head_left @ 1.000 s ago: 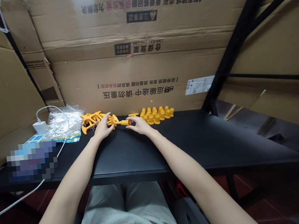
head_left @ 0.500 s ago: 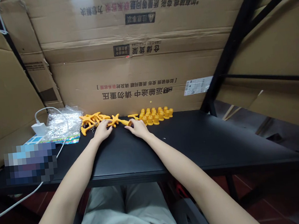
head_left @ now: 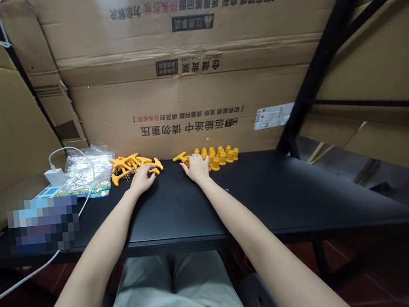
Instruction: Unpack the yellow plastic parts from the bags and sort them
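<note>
My left hand (head_left: 143, 179) is at the right side of a heap of orange-yellow T-shaped handles (head_left: 121, 166), some with small metal chains. Its fingers are closed on one T-shaped handle (head_left: 158, 163), whose crossbar sticks out past the fingertips. My right hand (head_left: 197, 167) is at the left front of several orange-yellow cup-shaped pieces (head_left: 215, 163) standing in rows. Between its thumb and fingers shows a yellow cup-shaped piece (head_left: 186, 163), mostly covered by the fingers. Just behind that lies another T-shaped handle (head_left: 179, 157).
Clear plastic bags (head_left: 88, 167) lie at the back left by a white charger (head_left: 55, 176) with its cable. A blurred-out object (head_left: 43, 224) is in front of them. Cardboard (head_left: 184, 97) walls the back of the black table (head_left: 181, 213); a black post (head_left: 312, 70) rises at the right.
My right hand has moved right, away from my left hand, toward the cup-shaped pieces. The yellow piece that spanned the gap between my hands is gone from there. My left hand stays almost in place.
</note>
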`<action>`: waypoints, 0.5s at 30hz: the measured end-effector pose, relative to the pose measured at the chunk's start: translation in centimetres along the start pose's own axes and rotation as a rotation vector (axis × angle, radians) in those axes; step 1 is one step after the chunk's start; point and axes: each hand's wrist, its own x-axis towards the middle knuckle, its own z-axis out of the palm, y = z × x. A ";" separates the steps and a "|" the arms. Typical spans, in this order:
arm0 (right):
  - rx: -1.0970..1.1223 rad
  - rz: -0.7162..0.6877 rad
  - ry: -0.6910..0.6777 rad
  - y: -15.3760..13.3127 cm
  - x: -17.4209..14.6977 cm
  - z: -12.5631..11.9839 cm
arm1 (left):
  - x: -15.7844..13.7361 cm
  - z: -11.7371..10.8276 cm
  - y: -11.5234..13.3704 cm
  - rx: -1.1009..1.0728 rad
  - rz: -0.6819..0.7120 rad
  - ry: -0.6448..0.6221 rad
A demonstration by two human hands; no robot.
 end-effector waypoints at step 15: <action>0.073 -0.125 -0.127 0.3 -0.1 0.9 | 0.0 0.3 -0.2 -0.026 0.010 0.007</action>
